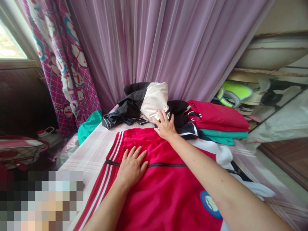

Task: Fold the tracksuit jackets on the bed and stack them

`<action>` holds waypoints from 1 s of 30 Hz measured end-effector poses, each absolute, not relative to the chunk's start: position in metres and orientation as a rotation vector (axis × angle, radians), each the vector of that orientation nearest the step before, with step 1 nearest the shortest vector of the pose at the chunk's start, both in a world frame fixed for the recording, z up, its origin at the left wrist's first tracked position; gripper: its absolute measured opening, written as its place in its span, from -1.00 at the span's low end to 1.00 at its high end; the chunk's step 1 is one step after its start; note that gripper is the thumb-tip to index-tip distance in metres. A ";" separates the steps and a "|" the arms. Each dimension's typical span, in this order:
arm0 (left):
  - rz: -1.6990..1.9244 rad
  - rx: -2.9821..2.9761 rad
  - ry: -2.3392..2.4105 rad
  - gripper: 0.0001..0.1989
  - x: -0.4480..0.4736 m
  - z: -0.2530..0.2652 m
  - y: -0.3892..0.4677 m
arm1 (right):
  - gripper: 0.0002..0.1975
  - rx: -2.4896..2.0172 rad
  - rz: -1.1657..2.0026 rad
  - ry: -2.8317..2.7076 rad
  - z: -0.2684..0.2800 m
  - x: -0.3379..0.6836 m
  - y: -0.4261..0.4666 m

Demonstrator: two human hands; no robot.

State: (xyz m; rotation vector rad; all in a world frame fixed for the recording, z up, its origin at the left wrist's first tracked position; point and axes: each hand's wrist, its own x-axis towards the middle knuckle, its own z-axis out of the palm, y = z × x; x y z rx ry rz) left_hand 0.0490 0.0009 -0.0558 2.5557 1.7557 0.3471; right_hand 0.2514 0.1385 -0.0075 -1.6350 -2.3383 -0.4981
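A red tracksuit garment [158, 189] lies spread on the bed, with white side stripes, a thin black line across it and a round badge. My left hand [132, 165] rests flat on its upper left part, fingers apart. At its far edge, my right hand [166, 126] is stretched out with spread fingers, over or against the crumpled black-and-cream garment [155, 99]. Whether the right fingertips press on that cloth I cannot tell. White and dark clothing [223, 155] shows from under the red garment's right side, partly hidden by my right forearm.
Folded red clothes [218, 115] sit on folded teal cloth [221, 134] at the back right. A teal cloth [89, 126] hangs at the bed's left edge. Purple curtains [156, 48] close off the back. Shelves with a neon-green item [237, 91] stand right.
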 end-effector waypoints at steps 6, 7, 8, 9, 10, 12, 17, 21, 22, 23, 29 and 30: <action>0.325 2.491 1.743 -0.51 0.047 -0.057 -0.001 | -0.38 -2.085 -0.063 -2.200 0.004 0.268 0.233; 0.323 2.479 1.744 -0.51 0.047 -0.058 -0.001 | -0.41 -2.106 0.011 -2.181 0.002 0.268 0.241; 0.323 2.470 1.741 -0.51 0.047 -0.058 -0.001 | -0.43 -2.109 0.066 -2.176 -0.001 0.268 0.247; 0.327 2.466 1.738 -0.51 0.047 -0.059 0.000 | -0.44 -2.098 0.098 -2.183 -0.003 0.269 0.250; 0.335 2.466 1.735 -0.50 0.047 -0.060 0.000 | -0.45 -2.083 0.112 -2.195 -0.004 0.269 0.251; 0.361 2.477 1.728 -0.51 0.047 -0.061 0.001 | -0.47 -2.052 0.125 -2.221 -0.001 0.270 0.244; 0.403 2.508 1.729 -0.52 0.046 -0.063 0.002 | -0.53 -1.932 -0.015 -2.245 0.011 0.260 0.178; 0.387 2.533 1.741 -0.53 0.047 -0.062 0.002 | -0.57 -1.359 -0.023 -2.578 -0.009 0.242 0.110; 0.381 2.544 1.736 -0.53 0.047 -0.061 0.001 | -0.57 -1.261 0.029 -2.651 -0.016 0.238 0.101; 0.370 2.553 1.727 -0.53 0.047 -0.060 0.001 | -0.57 -1.237 0.077 -2.679 -0.021 0.235 0.096; 0.345 2.568 1.675 -0.51 0.046 -0.059 0.001 | -0.62 -1.660 0.075 -2.433 -0.022 0.211 0.134; 0.365 2.570 1.671 -0.51 0.046 -0.060 0.001 | -0.66 -1.699 0.076 -2.425 -0.021 0.206 0.141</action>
